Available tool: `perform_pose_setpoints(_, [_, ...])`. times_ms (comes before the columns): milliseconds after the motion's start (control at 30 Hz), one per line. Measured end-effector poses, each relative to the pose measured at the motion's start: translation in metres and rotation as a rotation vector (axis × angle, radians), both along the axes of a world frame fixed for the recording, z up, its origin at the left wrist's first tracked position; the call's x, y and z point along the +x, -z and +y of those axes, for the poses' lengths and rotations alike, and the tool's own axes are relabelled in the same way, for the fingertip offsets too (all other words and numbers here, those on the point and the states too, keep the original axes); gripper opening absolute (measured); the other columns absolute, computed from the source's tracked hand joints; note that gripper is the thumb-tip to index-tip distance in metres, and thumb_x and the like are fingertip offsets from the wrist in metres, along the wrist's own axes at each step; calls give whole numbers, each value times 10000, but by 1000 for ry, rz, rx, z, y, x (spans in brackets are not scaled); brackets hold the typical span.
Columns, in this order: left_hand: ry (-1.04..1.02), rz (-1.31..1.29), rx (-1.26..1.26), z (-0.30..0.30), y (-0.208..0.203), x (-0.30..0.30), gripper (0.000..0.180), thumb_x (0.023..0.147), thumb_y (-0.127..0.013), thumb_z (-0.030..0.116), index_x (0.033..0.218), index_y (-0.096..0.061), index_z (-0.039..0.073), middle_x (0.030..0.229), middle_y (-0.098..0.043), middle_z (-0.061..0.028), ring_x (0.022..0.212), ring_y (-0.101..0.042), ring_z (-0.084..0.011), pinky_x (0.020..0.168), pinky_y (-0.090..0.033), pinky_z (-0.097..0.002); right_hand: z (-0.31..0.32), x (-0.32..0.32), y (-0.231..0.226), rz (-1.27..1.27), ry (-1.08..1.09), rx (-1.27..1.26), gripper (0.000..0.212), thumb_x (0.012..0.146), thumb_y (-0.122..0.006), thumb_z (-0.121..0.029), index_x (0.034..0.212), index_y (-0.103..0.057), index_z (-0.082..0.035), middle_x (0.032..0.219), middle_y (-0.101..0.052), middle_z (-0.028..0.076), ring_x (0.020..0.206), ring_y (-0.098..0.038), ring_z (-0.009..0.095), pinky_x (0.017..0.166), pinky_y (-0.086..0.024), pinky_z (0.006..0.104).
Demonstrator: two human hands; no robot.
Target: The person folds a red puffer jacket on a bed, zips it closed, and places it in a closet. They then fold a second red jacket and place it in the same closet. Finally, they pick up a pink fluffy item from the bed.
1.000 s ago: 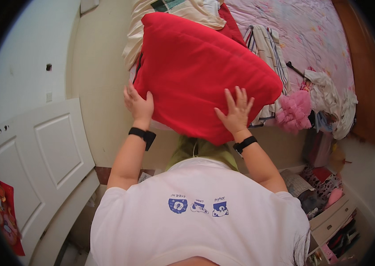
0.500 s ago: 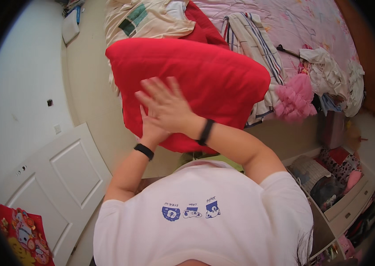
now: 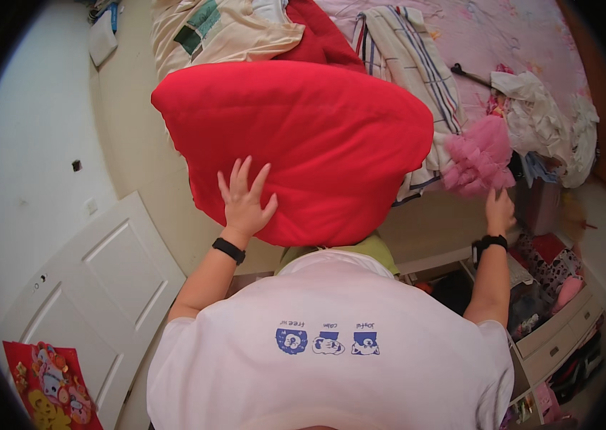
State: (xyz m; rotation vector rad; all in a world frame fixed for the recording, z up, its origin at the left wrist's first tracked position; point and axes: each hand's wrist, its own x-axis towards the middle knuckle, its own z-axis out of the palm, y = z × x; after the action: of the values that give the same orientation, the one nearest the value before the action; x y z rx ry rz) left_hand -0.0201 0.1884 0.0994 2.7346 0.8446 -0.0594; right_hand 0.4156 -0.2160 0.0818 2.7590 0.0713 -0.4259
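Observation:
A plump, smooth red cloth piece (image 3: 303, 143), shaped like a pillow, lies across the front of me against the bed's edge. My left hand (image 3: 244, 201) rests flat on its lower left part, fingers spread. Out to the right, my right hand (image 3: 500, 212) is just below a pink ruffled tulle item (image 3: 482, 158) hanging at the bed's edge. Its fingers point up toward the tulle, partly curled and apart; whether they touch it I cannot tell. Both wrists wear black bands.
On the bed (image 3: 453, 32) lie a cream shirt (image 3: 238, 36), a striped white cloth (image 3: 410, 64) and crumpled white clothes (image 3: 536, 115). At lower right, an open drawer unit (image 3: 557, 333) holds clothes. A white door panel (image 3: 102, 287) stands at left.
My right hand has left the red cloth and swung right to beside the pink tulle. My left hand stays on the red cloth, now with its fingers fanned out.

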Motion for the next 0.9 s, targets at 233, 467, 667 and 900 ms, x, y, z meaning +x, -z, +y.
perform_pose_setpoints(233, [109, -93, 335, 80, 1, 111, 531, 883, -556, 412, 1392, -449, 309, 1520, -293, -75, 1419, -215, -304, 1127, -87, -577, 242, -105, 33, -16, -847, 854, 679, 858, -594, -449, 1451, -362, -215, 1523, -266, 103, 1410, -220, 311, 1122, -175, 517])
perform_pose_setpoints(467, [-151, 215, 397, 150, 53, 53, 613, 933, -402, 548, 1487, -214, 367, 1582, -119, -3, 1453, -112, -248, 1083, -35, -673, 376, -238, 17, 388, -1225, 811, 758, 870, -492, -547, 1454, -333, -90, 1528, -290, 93, 1435, -199, 200, 1165, -60, 472])
perform_pose_setpoints(667, [-215, 203, 341, 157, 91, 45, 610, 950, -355, 547, 1498, -188, 338, 1586, -85, -23, 1452, -96, -271, 1071, -49, -691, 311, -143, 36, 116, -843, 474, 805, 883, -446, -580, 1456, -297, -35, 1541, -259, 100, 1436, -199, 213, 1160, -68, 473])
perform_pose_setpoints(900, [-252, 314, 336, 150, 105, 45, 613, 959, -321, 539, 1507, -166, 312, 1591, -56, -23, 1457, -63, -271, 1076, -41, -682, 385, -226, 50, 208, -793, 744, 895, 874, -429, -623, 1422, -291, 72, 1510, -254, 228, 1429, -189, 328, 1158, -106, 465])
